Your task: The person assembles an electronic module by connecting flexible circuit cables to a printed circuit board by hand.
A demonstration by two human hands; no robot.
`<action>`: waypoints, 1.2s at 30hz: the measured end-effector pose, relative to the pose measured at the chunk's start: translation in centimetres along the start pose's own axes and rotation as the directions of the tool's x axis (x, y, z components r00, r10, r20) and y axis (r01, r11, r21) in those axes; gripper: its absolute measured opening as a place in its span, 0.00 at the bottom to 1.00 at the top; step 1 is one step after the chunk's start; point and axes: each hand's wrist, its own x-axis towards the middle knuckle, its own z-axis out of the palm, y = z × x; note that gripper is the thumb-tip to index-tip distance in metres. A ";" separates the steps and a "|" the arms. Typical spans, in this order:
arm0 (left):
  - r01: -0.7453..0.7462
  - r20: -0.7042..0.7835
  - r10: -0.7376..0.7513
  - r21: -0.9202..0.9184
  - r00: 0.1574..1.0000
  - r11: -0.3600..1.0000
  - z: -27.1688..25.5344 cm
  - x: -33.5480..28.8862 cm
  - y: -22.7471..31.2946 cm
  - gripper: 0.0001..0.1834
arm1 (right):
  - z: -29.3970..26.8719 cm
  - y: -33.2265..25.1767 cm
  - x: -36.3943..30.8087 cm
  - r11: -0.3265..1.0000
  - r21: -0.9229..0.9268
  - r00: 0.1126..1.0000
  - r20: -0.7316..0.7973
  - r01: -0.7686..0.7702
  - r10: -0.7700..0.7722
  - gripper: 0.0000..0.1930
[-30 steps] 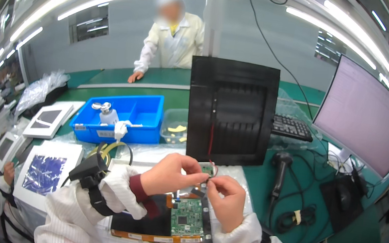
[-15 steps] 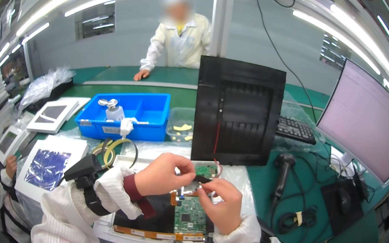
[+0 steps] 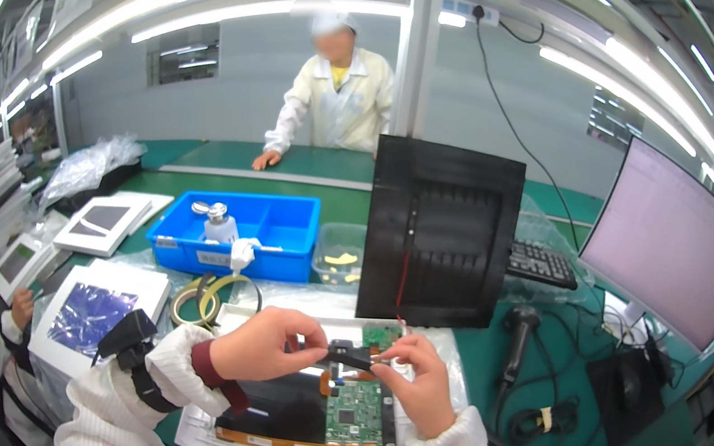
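Note:
My left hand (image 3: pixel 271 345) and my right hand (image 3: pixel 421 383) face each other over an opened display unit. Between them they pinch a small flat black piece (image 3: pixel 349 355), one end in each hand's fingertips; its exact kind I cannot make out. Below lies the display's dark panel (image 3: pixel 281 409), with a green circuit board (image 3: pixel 356 413) on its right part and an orange flex strip (image 3: pixel 271 443) along its near edge. A second, smaller green board (image 3: pixel 381 334) shows just beyond the black piece. My fingers partly cover the area between the boards.
A black back cover (image 3: pixel 437 234) stands upright behind the unit. Left of it are a blue bin (image 3: pixel 279 259) with a pump bottle (image 3: pixel 219 227), tape rolls (image 3: pixel 198 299) and white framed panels (image 3: pixel 149 287). A scanner (image 3: pixel 518 346), cables and a monitor (image 3: pixel 674 240) stand right. A co-worker (image 3: pixel 339 93) stands opposite.
My hands have drawn apart a little, and the black piece between them now shows at greater length. The whole view has shifted, with the scene sitting lower.

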 end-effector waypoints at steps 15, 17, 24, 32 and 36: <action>0.053 -0.110 -0.050 0.024 0.993 0.998 0.7 -2.8 1.1 0.05 | 0.1 -1.9 -0.4 0.971 -0.124 0.978 0.069 0.204 -0.197 0.06; 0.049 -0.111 -0.043 0.047 0.993 0.998 0.9 -3.0 1.1 0.05 | 0.1 -2.1 -0.5 0.958 -0.151 0.969 0.067 0.245 -0.237 0.06; 0.061 -0.246 -0.040 0.080 0.969 0.995 1.1 -3.6 0.6 0.05 | 0.2 -3.2 -0.9 0.914 -0.212 0.938 0.066 0.346 -0.340 0.06; 0.091 -0.230 -0.100 -0.049 0.968 0.995 1.4 -3.0 0.1 0.11 | -0.3 -3.4 -1.0 0.911 -0.240 0.942 0.077 0.335 -0.326 0.06; -0.062 -0.172 0.072 0.064 0.982 0.996 1.8 -3.0 0.7 0.11 | -0.1 -3.6 -1.0 0.925 -0.227 0.953 0.077 0.304 -0.295 0.06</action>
